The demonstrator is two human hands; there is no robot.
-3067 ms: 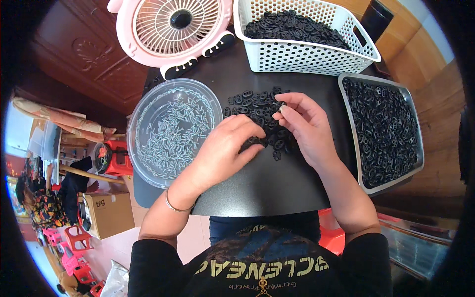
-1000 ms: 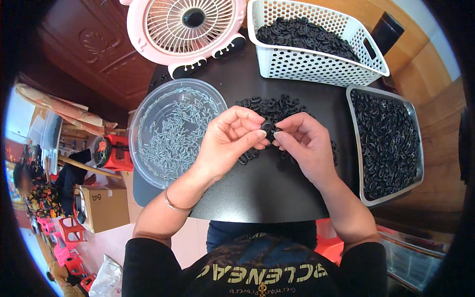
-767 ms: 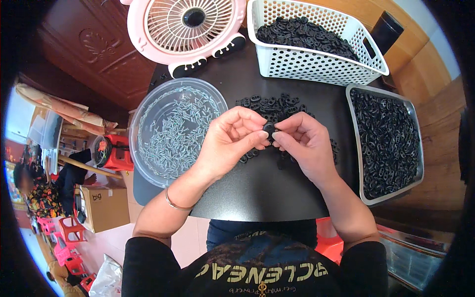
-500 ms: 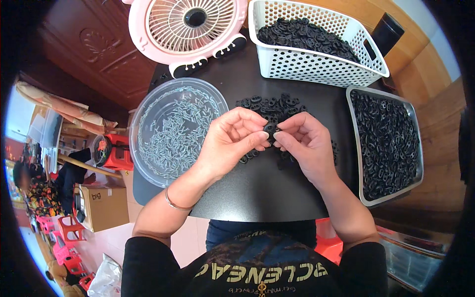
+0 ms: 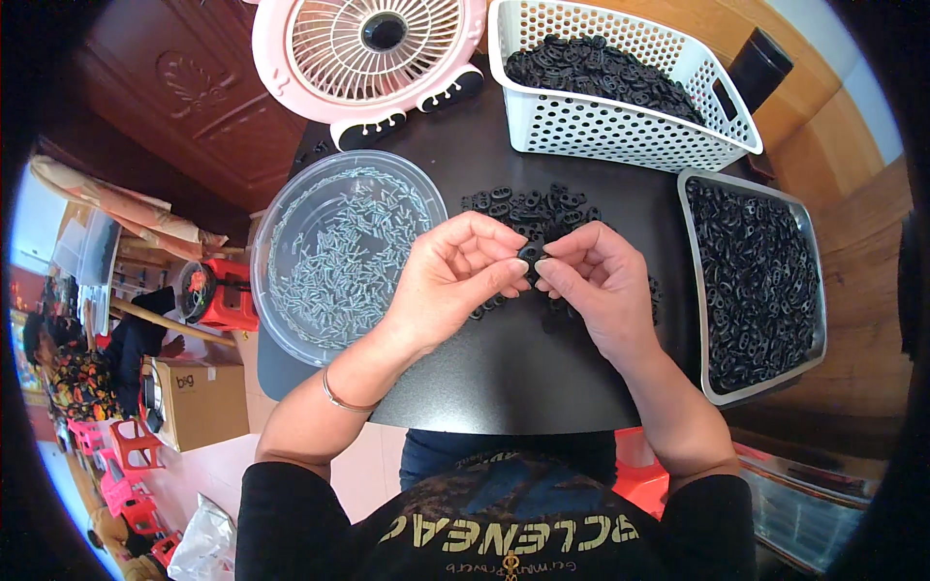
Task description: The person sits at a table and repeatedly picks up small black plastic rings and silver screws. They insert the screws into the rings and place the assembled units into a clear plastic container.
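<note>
Between the fingertips of both hands is a small black plastic cord-lock-like piece (image 5: 531, 256) with holes, partly hidden by the fingers. My left hand (image 5: 455, 266) pinches its left side with thumb and forefinger. From the other side, the thumb and forefinger of my right hand (image 5: 603, 278) grip it too. Beneath and beyond the hands lies a loose pile of similar black pieces (image 5: 557, 205) on the dark table (image 5: 465, 387). Left of my left hand stands a round clear tub (image 5: 263, 302) holding many small silvery metal pieces (image 5: 339, 276), too small to name surely.
A white perforated basket (image 5: 620, 134) of black pieces stands at the far right, with a dark cylinder (image 5: 759, 70) behind it. Another tray (image 5: 770, 381) of them sits on the right. A pink fan (image 5: 334, 102) is at the back left. Beyond the table's left side, a person (image 5: 82, 378) sits near a cardboard box (image 5: 203, 402).
Both hands keep their pinch on the black piece, which looks slightly turned, its face showing a bit more. Otherwise the scene looks the same.
</note>
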